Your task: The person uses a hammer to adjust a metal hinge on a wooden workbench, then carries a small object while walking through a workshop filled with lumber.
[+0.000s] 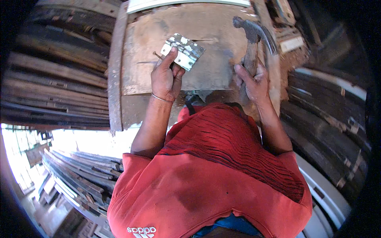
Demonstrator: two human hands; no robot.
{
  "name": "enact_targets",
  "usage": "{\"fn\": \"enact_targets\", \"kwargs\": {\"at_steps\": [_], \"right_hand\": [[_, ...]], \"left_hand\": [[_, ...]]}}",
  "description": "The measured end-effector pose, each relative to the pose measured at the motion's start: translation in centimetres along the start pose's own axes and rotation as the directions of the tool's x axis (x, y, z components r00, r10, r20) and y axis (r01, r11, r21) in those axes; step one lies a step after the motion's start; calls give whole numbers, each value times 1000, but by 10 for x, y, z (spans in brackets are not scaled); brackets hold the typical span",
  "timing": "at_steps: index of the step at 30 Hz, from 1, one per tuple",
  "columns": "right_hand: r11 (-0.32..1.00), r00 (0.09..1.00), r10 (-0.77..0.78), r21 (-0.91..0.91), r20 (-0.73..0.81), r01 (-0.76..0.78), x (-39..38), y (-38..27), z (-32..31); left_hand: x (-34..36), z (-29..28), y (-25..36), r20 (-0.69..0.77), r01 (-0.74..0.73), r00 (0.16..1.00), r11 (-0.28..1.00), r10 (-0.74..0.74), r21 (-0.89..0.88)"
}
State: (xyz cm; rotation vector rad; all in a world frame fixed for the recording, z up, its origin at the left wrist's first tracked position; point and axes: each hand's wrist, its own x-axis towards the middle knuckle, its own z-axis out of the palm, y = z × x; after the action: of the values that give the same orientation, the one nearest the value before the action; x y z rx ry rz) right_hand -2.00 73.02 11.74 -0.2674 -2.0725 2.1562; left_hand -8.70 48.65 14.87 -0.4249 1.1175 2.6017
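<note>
Between thumb and curled fingers of left hand [166,78]: hinge-like metal plate [184,52], tilted, white paint flaking, holes visible.
Left grip: pinching the plate near its lower-left edge, thumb on top, fingers mostly hidden beneath.
Just left of the thumb: rusty nail [158,56], head pointing up and away; cannot tell how the hand secures it.
Right hand [256,82]: closed around the handle of claw hammer [251,47]; head above the grip, claw curving rightward, well apart from the plate.
Under both grips: worn wooden board [210,73].
Beyond the plate: white strip [186,3].
Farther left of the grips: stacked planks [59,75].
</note>
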Motion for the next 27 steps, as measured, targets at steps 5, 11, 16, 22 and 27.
{"fn": "enact_targets", "kwargs": {"at_steps": [5, 11, 16, 22, 27], "right_hand": [[995, 980, 32, -86, -196, -49, -14, 10, -93], [983, 897, 89, -106, -434, -149, -51, 50, -190], [950, 857, 98, -209, -506, -232, -82, 100, -239], [875, 833, 139, -327, -535, -356, -101, 107, -243], [860, 869, 152, -370, -472, -351, -99, 111, -244]], "left_hand": [[30, 11, -111, 159, -205, 978, 743, 134, 637], [66, 14, -250, 421, -396, 907, 402, 27, 826], [70, 46, -297, 426, -319, 874, 384, -235, 866], [93, 42, -344, 568, -449, 776, 393, -275, 803], [95, 36, -377, 530, -380, 807, 456, -262, 804]]}}
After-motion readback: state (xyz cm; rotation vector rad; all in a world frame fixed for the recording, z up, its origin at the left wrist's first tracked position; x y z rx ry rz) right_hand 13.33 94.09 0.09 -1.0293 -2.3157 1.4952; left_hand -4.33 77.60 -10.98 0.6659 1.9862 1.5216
